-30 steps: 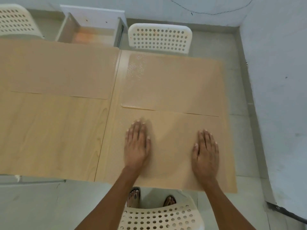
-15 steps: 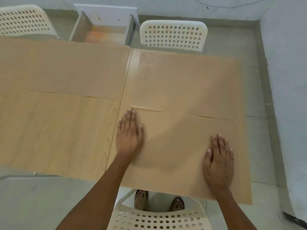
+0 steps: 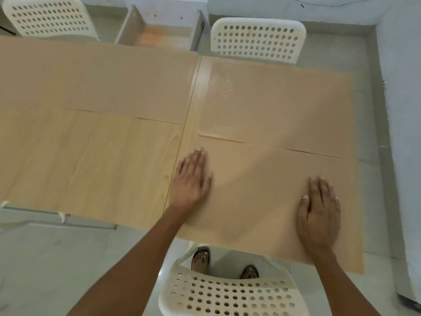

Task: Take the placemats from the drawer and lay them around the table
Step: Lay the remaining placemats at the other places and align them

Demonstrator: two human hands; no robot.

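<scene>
Head view looks down at a long wooden counter [image 3: 91, 160] with a person's two arms reaching over it. Both hands lie flat and wide open, palms down, holding nothing. They press on the near placemat [image 3: 262, 197], which lies right in front of the person. The left hand [image 3: 190, 181] sits on the mat's left edge, half on the mat and half on the bare wood. The right hand [image 3: 319, 215] sits near the mat's right side.

Just past the near placemat lies a second placemat [image 3: 273, 101], edge to edge with it. To the left of that one, across the seam in the counter, a third placemat [image 3: 102, 80] covers the far side. The spot left of the near placemat has no mat yet. Past the far edge of the counter stands the open drawer [image 3: 159, 30], between two white chairs [image 3: 257, 39].

The step looks like smoothing the near placemat flat. To do it well, I think the hands should slide slowly out to the sides with soft, even pushing, so the mat does not bunch up or slip off the edge. Its near right corner already seems to hang over a little, so a small push away from the person may help.

Compared with a second ago, the hands are farther apart. The left hand has moved out to the mat's left edge, and the right hand has moved out toward the right side.
</scene>
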